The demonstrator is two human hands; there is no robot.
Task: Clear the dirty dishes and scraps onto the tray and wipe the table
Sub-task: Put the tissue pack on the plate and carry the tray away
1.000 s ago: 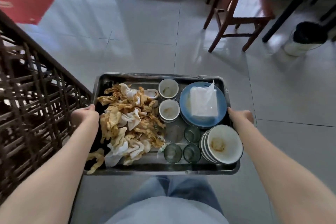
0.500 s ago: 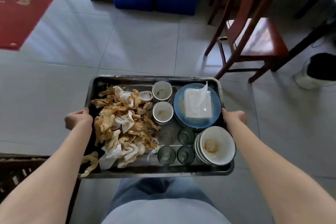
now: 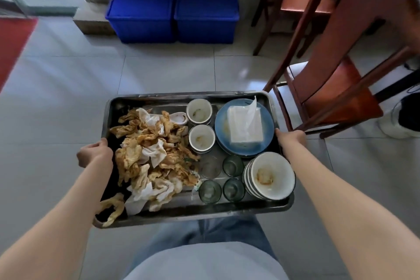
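Nearest to you: light shirt [image 3: 204, 263] and jeans [image 3: 204, 232], w/ both forearms reaching fwd to a metal tray [image 3: 227, 208] held over the tiled floor [image 3: 56, 120]. Your left hand [image 3: 95, 154] grips the tray's left rim, fingers curled under it and thumb on top; your right hand [image 3: 292, 137] grips the right rim the same way.

On the tray, near edge: a strip of scrap [image 3: 111, 208] hangs over the front-left corner. Left half is a heap of brownish scraps and crumpled napkins [image 3: 154, 154]. Front right sits a stack of white bowls [image 3: 270, 176], top one stained. Just left of the stack are four small glasses [image 3: 233, 188] in a loose cluster, upright.

Further back, two white cups [image 3: 201, 137], one behind the other, both w/ residue inside, between the heap and a blue plate [image 3: 221, 129]. A pack of tissues [image 3: 245, 126] lies on that plate, one sheet sticking up. A small white spoon [image 3: 179, 118] lies at the heap's far edge, beside the rear cup.

Beyond the tray: a wooden chair [image 3: 329, 88] to the right, close to the tray's far-right corner, and a 2nd chair [image 3: 302, 0] behind it. A bin w/ black liner [image 3: 406, 116] is at the right edge. Far wall: two blue crates [image 3: 172, 15] side by side, touching. Red mat [image 3: 13, 45] at the far left.
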